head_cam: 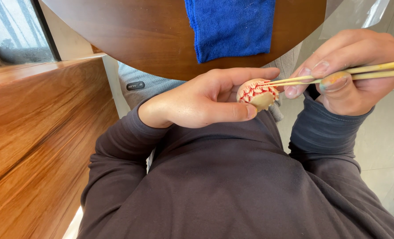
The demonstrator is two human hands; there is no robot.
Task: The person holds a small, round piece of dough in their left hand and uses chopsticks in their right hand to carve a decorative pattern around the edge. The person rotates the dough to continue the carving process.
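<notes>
My left hand [201, 99] holds a small round dough piece [258, 94], pale beige with red pleated ridges on top, pinched between thumb and fingers. My right hand [354, 71] grips a pair of thin wooden sticks [329, 76] like chopsticks. Their tips touch the top of the dough piece from the right. Red and yellow stains mark my right thumb tip. Both hands hover over my lap, just below the table edge.
A round dark wooden table [152, 40] lies ahead with a blue cloth [230, 26] draped on it. A wooden bench or panel [33, 132] runs along the left. Pale floor tiles [382, 146] show at the right.
</notes>
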